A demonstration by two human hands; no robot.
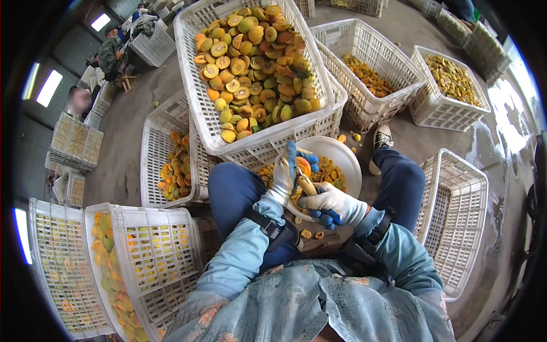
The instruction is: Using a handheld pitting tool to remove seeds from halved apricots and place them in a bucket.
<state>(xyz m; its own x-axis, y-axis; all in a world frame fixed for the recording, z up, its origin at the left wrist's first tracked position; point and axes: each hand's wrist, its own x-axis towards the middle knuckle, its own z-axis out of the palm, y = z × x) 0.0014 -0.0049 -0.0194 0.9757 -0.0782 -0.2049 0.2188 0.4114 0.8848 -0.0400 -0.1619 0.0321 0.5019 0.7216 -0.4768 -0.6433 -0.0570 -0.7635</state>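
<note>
My left hand [285,174], in a white and blue work glove, is closed around an orange peach half [303,166], held above a white basin [352,171]. Gloved the same way, my right hand [333,204] grips the wooden handle of a pitting tool [306,184]. The tool's tip meets the fruit and is mostly hidden by it. Yellow peach pieces [329,172] lie in the basin between my knees. Just beyond, a big white crate [329,97] is heaped with halved peaches [250,68], pits showing in many.
Part-filled white crates [399,94] stand at the far right, with another [149,154] to the left. A crate [456,228] sits by my right knee. Stacked crates [156,251] of fruit are at near left. Fruit bits [306,233] lie below the basin. People [111,54] work far left.
</note>
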